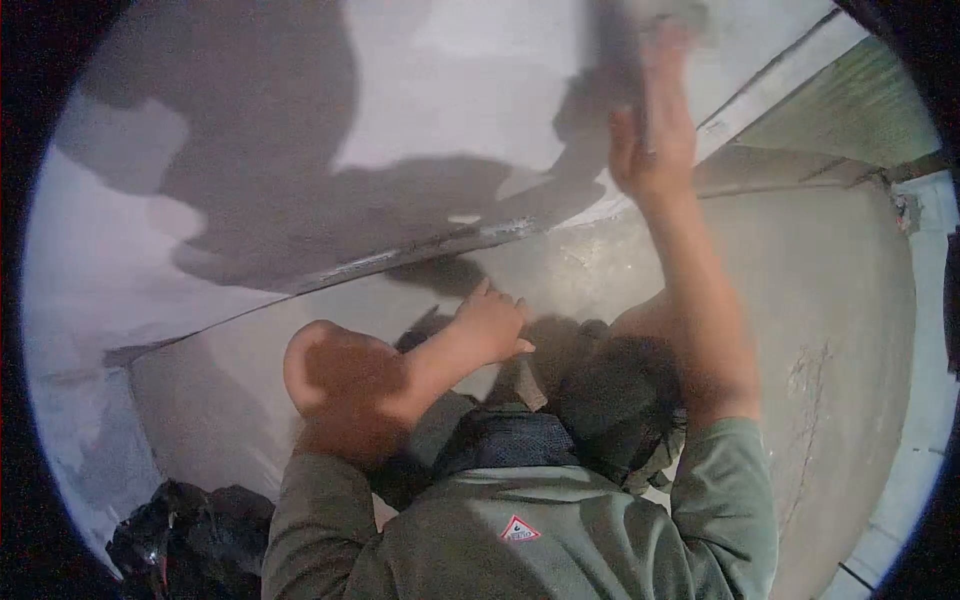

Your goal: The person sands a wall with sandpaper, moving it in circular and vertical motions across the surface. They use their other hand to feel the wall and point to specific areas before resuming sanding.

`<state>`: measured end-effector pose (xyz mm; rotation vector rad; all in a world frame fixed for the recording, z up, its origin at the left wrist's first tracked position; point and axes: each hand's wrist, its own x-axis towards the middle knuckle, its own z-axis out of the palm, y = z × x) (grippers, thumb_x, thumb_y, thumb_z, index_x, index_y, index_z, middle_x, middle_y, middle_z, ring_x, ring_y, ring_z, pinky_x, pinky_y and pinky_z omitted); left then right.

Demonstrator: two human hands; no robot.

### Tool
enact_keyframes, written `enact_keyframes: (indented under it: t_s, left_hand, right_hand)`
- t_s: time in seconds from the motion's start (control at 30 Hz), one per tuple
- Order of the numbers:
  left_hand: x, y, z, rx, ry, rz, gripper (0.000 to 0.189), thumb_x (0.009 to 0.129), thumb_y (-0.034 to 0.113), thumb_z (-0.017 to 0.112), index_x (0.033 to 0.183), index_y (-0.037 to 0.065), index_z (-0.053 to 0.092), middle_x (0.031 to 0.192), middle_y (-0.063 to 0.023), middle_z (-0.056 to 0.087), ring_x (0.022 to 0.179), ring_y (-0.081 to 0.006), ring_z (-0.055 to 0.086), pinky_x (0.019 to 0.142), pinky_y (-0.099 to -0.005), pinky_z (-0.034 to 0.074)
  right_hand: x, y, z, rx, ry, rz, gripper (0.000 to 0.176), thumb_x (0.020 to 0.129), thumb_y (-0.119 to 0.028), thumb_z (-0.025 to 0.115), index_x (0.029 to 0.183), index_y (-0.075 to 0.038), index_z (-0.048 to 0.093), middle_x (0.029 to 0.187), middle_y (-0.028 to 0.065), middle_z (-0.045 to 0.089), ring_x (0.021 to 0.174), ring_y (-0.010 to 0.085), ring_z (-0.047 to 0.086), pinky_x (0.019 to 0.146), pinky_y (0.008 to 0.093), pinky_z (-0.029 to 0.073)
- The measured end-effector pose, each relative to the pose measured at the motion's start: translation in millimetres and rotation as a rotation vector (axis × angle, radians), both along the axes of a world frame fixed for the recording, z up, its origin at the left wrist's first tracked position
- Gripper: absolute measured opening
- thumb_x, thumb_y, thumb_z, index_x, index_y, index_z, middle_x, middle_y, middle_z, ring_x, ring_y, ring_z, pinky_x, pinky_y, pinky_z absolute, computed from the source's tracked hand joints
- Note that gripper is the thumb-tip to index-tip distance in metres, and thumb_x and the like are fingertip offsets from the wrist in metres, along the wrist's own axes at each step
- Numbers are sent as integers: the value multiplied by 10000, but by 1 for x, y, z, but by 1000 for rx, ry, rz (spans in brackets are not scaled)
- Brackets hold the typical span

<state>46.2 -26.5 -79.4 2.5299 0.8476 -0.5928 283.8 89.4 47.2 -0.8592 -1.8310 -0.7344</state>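
Note:
My right hand (660,130) is raised against the pale wall (440,90), its fingers pointing up and smeared by motion. A thin dark edge of something flat shows between its thumb and fingers; its kind cannot be made out. Lower down, near my knees, my left hand (490,325) is closed, knuckles up. From under it a flat brownish handle (530,385) sticks out toward my body; the rest of that tool is hidden by the hand and shadow.
A rough joint (430,250) runs where the wall meets the grey floor (830,290). A black plastic bag (195,540) lies at lower left. At upper right is a greenish panel (850,105) beside a white ledge (785,80). My shadow covers much of the wall.

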Motion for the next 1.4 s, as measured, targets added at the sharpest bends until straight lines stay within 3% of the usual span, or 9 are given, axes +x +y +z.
enact_keyframes:
  t_s: [0.2, 0.37, 0.6, 0.67, 0.77, 0.9, 1.03, 1.17, 1.4]
  left_hand:
    - [2, 2, 3, -1, -27, 4, 717, 907, 584, 588, 1312, -5, 530, 1188, -228, 632, 1193, -382, 578, 1160, -545, 288]
    - [4, 5, 6, -82, 53, -3, 780, 914, 562, 600, 1417, -20, 468, 1250, -237, 628, 1256, -384, 552, 1185, -517, 261]
    - [5, -2, 3, -39, -77, 0, 703, 902, 561, 611, 1334, 14, 521, 1162, -218, 646, 1169, -388, 591, 1157, -545, 293]
    - [4, 0, 3, -62, -16, 6, 730, 906, 561, 609, 1375, 13, 501, 1224, -213, 632, 1216, -380, 570, 1168, -532, 282]
    - [2, -3, -6, -63, 24, 32, 721, 898, 564, 619, 1353, 13, 522, 1209, -207, 640, 1192, -379, 583, 1138, -517, 325]
    - [2, -21, 1, -173, 122, -47, 704, 875, 592, 633, 1254, 1, 577, 1137, -219, 661, 1119, -388, 624, 1066, -506, 408]
    - [-2, -43, -5, -311, 95, -149, 733, 876, 605, 627, 1261, -16, 572, 1153, -236, 659, 1135, -391, 626, 1107, -509, 378]
    - [-6, -37, -4, -237, 71, -131, 728, 874, 601, 632, 1268, -8, 569, 1156, -231, 656, 1138, -394, 624, 1124, -526, 357]
    - [-1, -22, 14, -150, 24, 53, 737, 869, 576, 655, 1333, 16, 536, 1186, -205, 651, 1193, -378, 591, 1145, -533, 321]
  right_hand:
    - [49, -2, 16, -393, 425, 87, 503, 1059, -219, 454, 1461, 75, 387, 1329, 253, 603, 1181, 320, 629, 952, 357, 503]
    - [-2, 1, 0, -52, 107, -20, 545, 1023, -197, 485, 1494, 50, 362, 1534, 297, 368, 1450, 431, 328, 1169, 462, 309]
    - [27, -1, 10, -461, 534, 145, 480, 1043, -187, 429, 1447, 72, 428, 1537, 280, 378, 1434, 364, 386, 1143, 441, 348]
    - [4, 4, 4, -10, 149, 41, 489, 1048, -176, 401, 1462, 85, 389, 1545, 285, 360, 1444, 367, 368, 1160, 428, 325]
    - [-30, -19, -21, -367, -52, 232, 620, 798, -97, 670, 1402, -54, 535, 1468, 258, 477, 1375, 382, 466, 1137, 470, 392]
    - [-89, -74, -84, -1609, -646, 142, 288, 929, -202, 551, 1130, -63, 703, 1155, 170, 692, 1068, 352, 669, 904, 468, 533]
    - [-85, -70, -81, -1830, -924, -119, 323, 979, -296, 524, 1087, -50, 702, 1107, 171, 694, 1024, 366, 676, 876, 487, 538]
    - [-73, -64, -16, -1005, -47, 329, 455, 920, -111, 566, 1373, -69, 568, 1337, 234, 593, 1236, 397, 575, 1046, 460, 467]
    - [-21, -54, 44, -60, 457, 387, 534, 954, -9, 463, 1475, 79, 385, 1517, 339, 362, 1439, 491, 307, 1174, 512, 281]
